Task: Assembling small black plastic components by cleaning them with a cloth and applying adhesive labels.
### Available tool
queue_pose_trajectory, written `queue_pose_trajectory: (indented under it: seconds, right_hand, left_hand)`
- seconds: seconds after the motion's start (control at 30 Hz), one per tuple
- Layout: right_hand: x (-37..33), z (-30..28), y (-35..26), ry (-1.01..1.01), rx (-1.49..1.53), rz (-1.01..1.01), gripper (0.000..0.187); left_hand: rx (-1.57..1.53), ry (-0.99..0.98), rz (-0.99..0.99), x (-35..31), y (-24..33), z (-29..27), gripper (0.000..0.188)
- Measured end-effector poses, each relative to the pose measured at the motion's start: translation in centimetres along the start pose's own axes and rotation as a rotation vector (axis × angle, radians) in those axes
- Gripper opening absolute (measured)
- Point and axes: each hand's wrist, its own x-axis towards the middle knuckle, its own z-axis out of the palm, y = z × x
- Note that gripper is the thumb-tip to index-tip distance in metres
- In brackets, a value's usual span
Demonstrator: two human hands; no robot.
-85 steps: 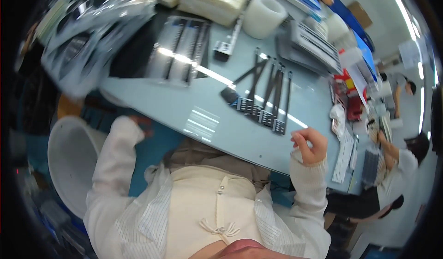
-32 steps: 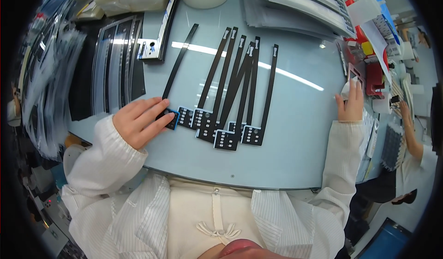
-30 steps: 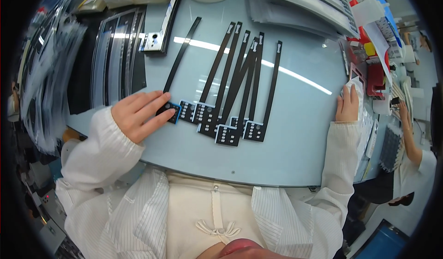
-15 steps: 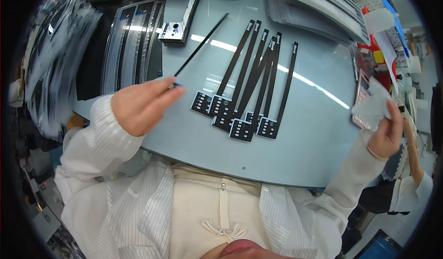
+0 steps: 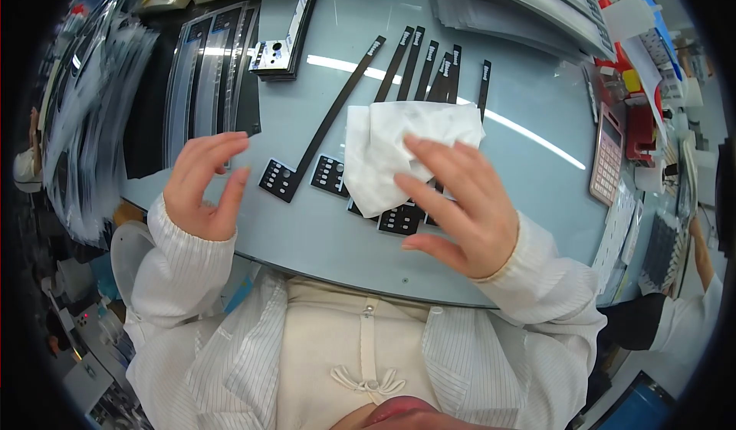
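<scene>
Several black L-shaped panel strips lie fanned out on the table; one strip (image 5: 341,102) sits apart on the left, its wide end showing small light windows. My left hand (image 5: 205,183) is just left of that wide end, empty, with its fingers curved and apart from the thumb. A white cloth (image 5: 383,154) covers the middle of the other strips and hides part of them. Over the cloth, my right hand (image 5: 468,215) has its fingers spread, the fingertips at the cloth and the thumb away from it.
A stack of similar parts (image 5: 276,58) stands at the back left, beside clear sleeves holding dark strips (image 5: 203,85). Plastic sheets (image 5: 92,123) hang at the far left. Trays (image 5: 529,4) are piled at the back right. A pink calculator (image 5: 607,154) lies at the right edge.
My left hand has let go of a strip, which now lies flat at the left. My right hand has brought the cloth from the right edge over the other strips.
</scene>
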Motion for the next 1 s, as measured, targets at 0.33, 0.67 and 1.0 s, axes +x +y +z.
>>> queue_pose_trajectory:
  seconds: [0.33,0.67,1.0]
  right_hand:
    - [1.6,2.5,5.8,-0.385,-0.135,-0.218,0.073]
    - [2.0,2.1,6.3,-0.431,0.074,-0.114,0.056]
    - [3.9,1.1,9.9,-0.338,-0.048,-0.060,0.074]
  left_hand:
    - [-0.211,-0.415,1.262,3.2,6.2,9.4,0.033]
    - [-0.299,-0.884,1.062,5.0,7.4,12.9,0.079]
    - [-0.255,-0.977,1.013,5.6,8.1,12.6,0.085]
